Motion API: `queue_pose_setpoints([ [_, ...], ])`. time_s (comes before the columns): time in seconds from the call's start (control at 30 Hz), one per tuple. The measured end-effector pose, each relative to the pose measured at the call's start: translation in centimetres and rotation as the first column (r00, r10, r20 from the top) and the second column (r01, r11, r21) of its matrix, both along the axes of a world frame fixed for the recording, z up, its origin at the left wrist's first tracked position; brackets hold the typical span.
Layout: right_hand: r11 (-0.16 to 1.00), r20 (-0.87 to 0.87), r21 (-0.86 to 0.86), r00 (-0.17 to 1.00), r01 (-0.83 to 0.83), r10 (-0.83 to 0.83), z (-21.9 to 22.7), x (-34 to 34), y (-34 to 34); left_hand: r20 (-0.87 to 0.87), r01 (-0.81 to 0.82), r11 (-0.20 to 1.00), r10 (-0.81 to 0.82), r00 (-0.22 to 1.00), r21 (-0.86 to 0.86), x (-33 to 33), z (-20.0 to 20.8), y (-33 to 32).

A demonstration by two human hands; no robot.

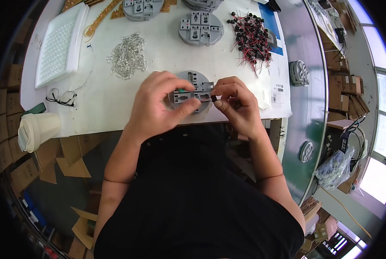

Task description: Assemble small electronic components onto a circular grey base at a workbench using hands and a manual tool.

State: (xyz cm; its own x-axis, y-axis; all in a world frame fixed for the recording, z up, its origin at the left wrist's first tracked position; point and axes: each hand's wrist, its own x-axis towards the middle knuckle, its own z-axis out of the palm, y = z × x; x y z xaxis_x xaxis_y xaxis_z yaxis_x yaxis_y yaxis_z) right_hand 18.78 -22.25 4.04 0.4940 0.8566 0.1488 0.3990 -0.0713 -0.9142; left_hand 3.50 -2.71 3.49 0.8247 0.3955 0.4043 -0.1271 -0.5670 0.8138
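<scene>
A round grey plastic base (196, 77) with raised compartments lies at the table's near edge, between my hands. My left hand (158, 103) curls over its left side, thumb and forefinger bent toward its middle. A bit of something green (182, 90) shows under the left forefinger; what it belongs to is hidden. At the base's right edge, my right hand (241, 102) pinches a small black part (214, 98) between thumb and fingers. Thin wires seem to run from that part toward the left fingertips.
Loose metal clips (128, 56) lie heaped at left, near a white tray (57, 47). Black parts with red and black wires (251, 39) are piled at right. Another grey base (200, 28) sits farther back. Glasses (61, 97) and a lidded cup (37, 131) stand at far left.
</scene>
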Motion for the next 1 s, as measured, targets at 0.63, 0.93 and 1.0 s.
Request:
queue_pose_setpoints([
  [0.63, 0.922, 0.737, -0.359, 0.65, 0.144, 0.186, 0.7, -2.5, 1.3, -0.19, -0.055, 0.947, 0.12, 0.974, 0.318, 0.3, -2.3, -2.2],
  [0.93, 0.888, 0.821, -0.45, 0.436, 0.099, 0.367, 0.2, -2.5, 1.1, -0.116, -0.027, 0.989, 0.045, 0.992, 0.147, -1.3, -3.8, -1.7],
  [1.0, 0.898, 0.842, -0.423, 0.421, 0.124, 0.338, -1.0, -3.8, 0.0, -0.139, -0.052, 0.992, 0.068, 0.988, 0.117, -1.6, -3.9, -1.7],
])
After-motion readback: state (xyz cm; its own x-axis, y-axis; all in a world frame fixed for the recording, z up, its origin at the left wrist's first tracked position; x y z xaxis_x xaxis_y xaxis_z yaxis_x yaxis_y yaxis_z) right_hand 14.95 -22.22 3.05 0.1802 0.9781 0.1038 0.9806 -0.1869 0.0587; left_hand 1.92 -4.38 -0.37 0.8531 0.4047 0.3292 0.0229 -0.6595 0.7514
